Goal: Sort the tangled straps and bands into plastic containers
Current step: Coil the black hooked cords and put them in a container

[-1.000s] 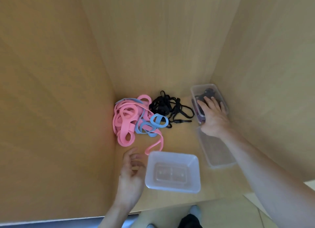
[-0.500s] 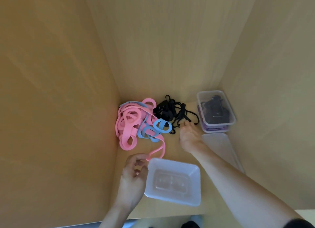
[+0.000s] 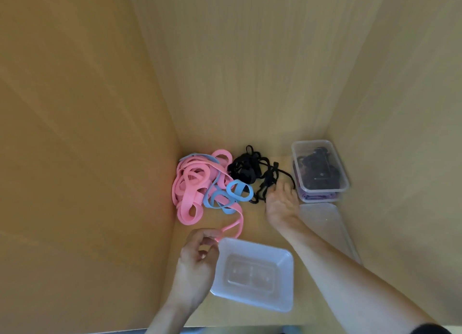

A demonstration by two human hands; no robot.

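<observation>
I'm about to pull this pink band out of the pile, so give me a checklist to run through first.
1. Left grip pinching the pink band by its end: ok.
2. Empty container beside that grip, open: ok.
3. Pink band free of the blue bands: not ok, they are interlaced.
4. Right grip holding down the black straps: cannot tell; its fingertips reach them.
5. Far container with its lid off: ok, the lid lies in front of it.

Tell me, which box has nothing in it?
The near box beside the left hand, which pinches a pink band, is empty. The far box holds dark things.
</observation>
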